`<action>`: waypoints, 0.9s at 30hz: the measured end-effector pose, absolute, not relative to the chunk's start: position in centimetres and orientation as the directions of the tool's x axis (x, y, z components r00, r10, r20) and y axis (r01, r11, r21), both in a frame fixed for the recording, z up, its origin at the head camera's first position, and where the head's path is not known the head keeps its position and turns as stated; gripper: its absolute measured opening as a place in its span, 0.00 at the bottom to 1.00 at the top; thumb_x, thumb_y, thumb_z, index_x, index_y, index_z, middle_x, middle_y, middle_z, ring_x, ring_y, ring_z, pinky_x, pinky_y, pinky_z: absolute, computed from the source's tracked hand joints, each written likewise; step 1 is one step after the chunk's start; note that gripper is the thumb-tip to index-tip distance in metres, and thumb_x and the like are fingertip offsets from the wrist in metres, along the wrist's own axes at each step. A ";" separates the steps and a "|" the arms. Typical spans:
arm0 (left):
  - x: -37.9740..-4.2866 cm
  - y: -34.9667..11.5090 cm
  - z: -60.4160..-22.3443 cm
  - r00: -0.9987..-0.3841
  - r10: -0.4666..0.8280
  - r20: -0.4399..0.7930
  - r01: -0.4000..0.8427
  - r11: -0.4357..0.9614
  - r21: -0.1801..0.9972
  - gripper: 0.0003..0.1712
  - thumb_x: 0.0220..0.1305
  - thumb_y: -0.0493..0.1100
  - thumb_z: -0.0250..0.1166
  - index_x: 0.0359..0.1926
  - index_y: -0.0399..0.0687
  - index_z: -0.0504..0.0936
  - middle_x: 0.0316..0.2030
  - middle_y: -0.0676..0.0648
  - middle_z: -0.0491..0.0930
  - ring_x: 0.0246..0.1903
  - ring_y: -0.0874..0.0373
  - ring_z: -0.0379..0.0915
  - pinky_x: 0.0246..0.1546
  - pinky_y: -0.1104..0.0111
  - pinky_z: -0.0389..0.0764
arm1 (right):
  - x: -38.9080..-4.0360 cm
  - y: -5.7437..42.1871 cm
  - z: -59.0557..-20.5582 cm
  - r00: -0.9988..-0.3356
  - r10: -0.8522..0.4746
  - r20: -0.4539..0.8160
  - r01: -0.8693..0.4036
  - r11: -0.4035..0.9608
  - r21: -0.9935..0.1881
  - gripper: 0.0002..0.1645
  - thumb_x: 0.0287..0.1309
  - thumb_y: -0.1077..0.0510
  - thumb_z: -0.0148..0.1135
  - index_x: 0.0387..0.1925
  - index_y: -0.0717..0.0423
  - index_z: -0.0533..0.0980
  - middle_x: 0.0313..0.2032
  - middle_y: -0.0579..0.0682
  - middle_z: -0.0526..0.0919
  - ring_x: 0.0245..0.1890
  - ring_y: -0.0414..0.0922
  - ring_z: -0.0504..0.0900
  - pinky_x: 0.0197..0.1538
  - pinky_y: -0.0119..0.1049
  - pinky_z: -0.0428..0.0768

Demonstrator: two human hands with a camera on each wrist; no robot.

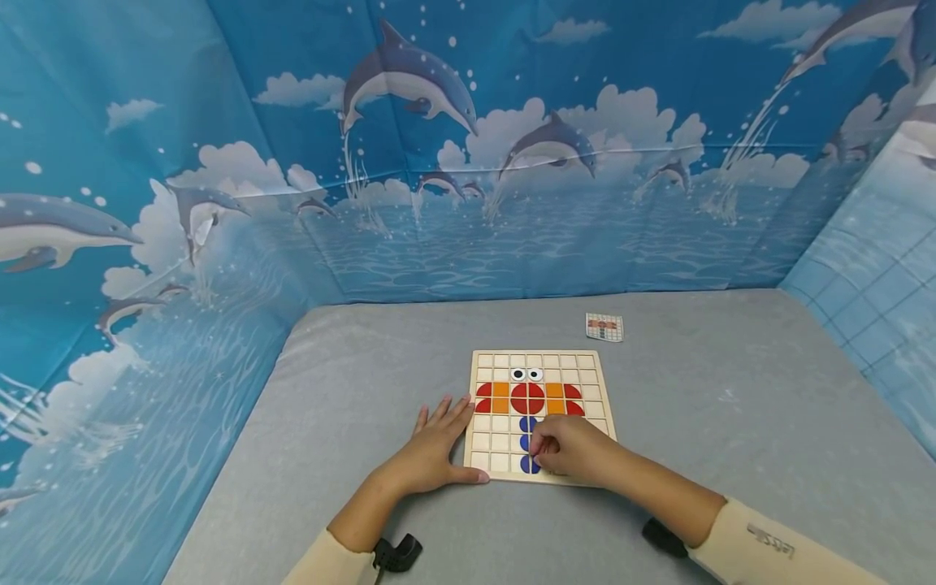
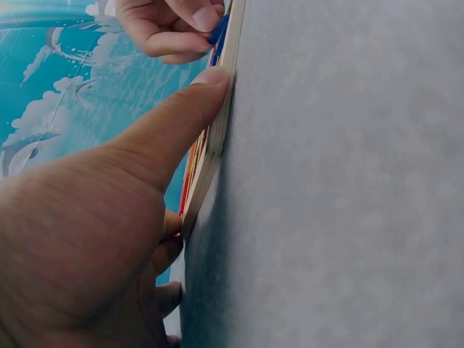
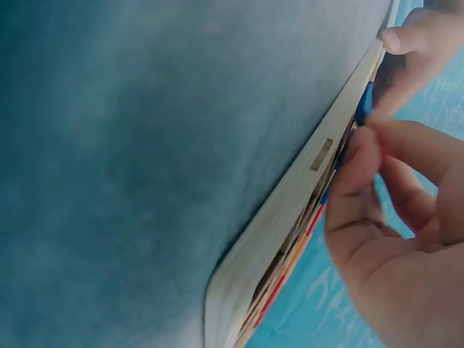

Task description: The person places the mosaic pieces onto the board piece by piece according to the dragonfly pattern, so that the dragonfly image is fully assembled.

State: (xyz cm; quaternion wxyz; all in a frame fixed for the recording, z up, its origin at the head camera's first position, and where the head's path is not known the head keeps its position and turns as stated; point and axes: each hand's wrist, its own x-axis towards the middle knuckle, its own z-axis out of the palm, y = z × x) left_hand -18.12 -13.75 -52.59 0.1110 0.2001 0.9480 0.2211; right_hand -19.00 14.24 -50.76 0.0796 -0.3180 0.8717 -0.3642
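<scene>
A square wooden grid board [image 1: 501, 443] lies on the grey surface, bearing red, orange and blue tiles and two eye tiles [image 1: 526, 374]. My left hand [image 1: 431, 451] rests at the board's left side, fingers spread, its thumb touching the near left corner. Over the lower middle of the grid, my right hand [image 1: 578, 449] pinches a blue tile [image 3: 365, 104] between thumb and forefinger. That tile looks tilted up from the board in the left wrist view. In the head view the fingers partly cover the column of blue tiles [image 1: 526, 443].
Behind the board's right part lies a small card [image 1: 604, 327] printed with a similar coloured grid pattern. A blue dolphin-print curtain [image 1: 512, 236] walls the back and sides of the grey cloth-covered surface [image 1: 380, 357].
</scene>
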 end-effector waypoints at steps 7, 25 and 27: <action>-18.1 -13.7 -52.6 -0.896 0.429 -0.116 0.332 0.820 0.467 0.65 0.51 0.72 0.72 0.81 0.53 0.50 0.82 0.54 0.46 0.82 0.46 0.33 0.77 0.39 0.33 | -18.9 14.3 -50.9 -0.774 -0.619 0.135 -0.549 0.549 -0.630 0.11 0.50 0.70 0.68 0.28 0.50 0.83 0.26 0.40 0.78 0.27 0.30 0.71 0.31 0.25 0.73; -18.0 -13.3 -52.5 -0.899 0.422 -0.118 0.319 0.815 0.483 0.65 0.50 0.69 0.75 0.80 0.52 0.53 0.81 0.50 0.47 0.82 0.45 0.34 0.77 0.38 0.34 | -19.9 17.3 -48.7 -0.880 -0.466 0.089 -0.345 0.500 -0.795 0.10 0.61 0.61 0.69 0.44 0.55 0.83 0.29 0.44 0.78 0.29 0.38 0.74 0.32 0.27 0.75; -17.9 -13.3 -52.5 -0.901 0.418 -0.115 0.314 0.812 0.493 0.65 0.50 0.68 0.76 0.80 0.50 0.54 0.81 0.48 0.48 0.81 0.45 0.37 0.77 0.37 0.35 | -20.0 18.0 -48.2 -0.899 -0.429 0.088 -0.315 0.493 -0.811 0.11 0.63 0.61 0.68 0.47 0.56 0.82 0.30 0.45 0.78 0.29 0.39 0.74 0.32 0.28 0.76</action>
